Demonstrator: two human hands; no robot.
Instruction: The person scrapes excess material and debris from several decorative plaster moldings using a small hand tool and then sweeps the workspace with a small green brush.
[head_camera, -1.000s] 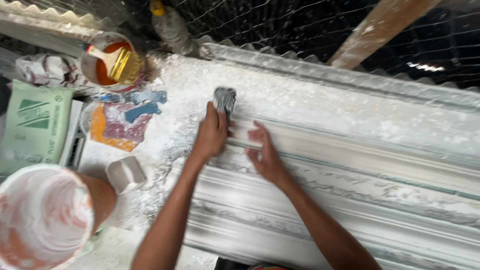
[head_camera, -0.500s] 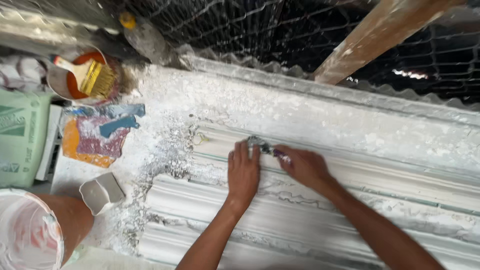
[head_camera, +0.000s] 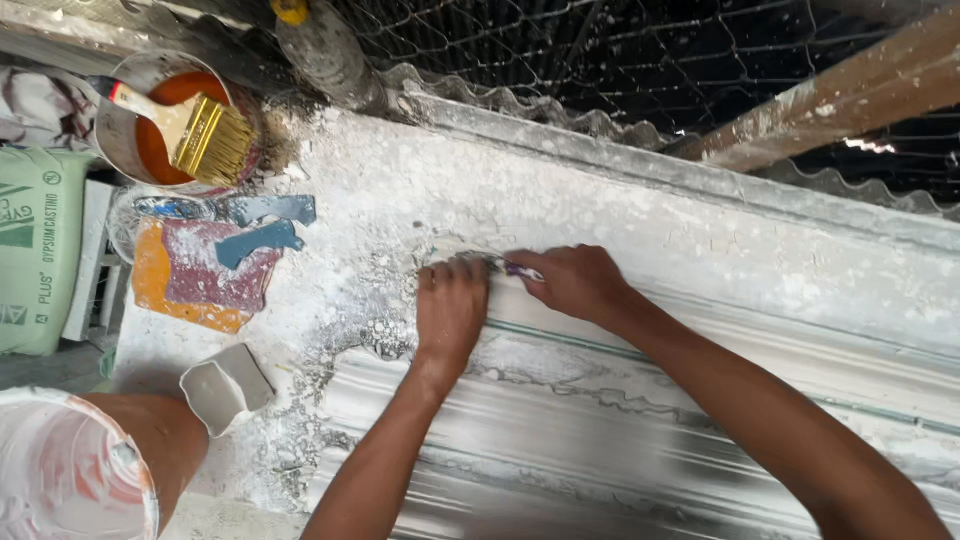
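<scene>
While left hand (head_camera: 450, 305) lies flat on moulding (head_camera: 600, 420) | right hand (head_camera: 575, 280) grip closed on tool (head_camera: 515, 268)

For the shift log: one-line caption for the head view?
Left hand and right hand press a small tool against white plaster moulding.

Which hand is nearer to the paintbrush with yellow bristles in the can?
Left. The left hand lies on the white moulding, below and right of the paintbrush. The right hand is farther right, beyond the left hand.
</scene>
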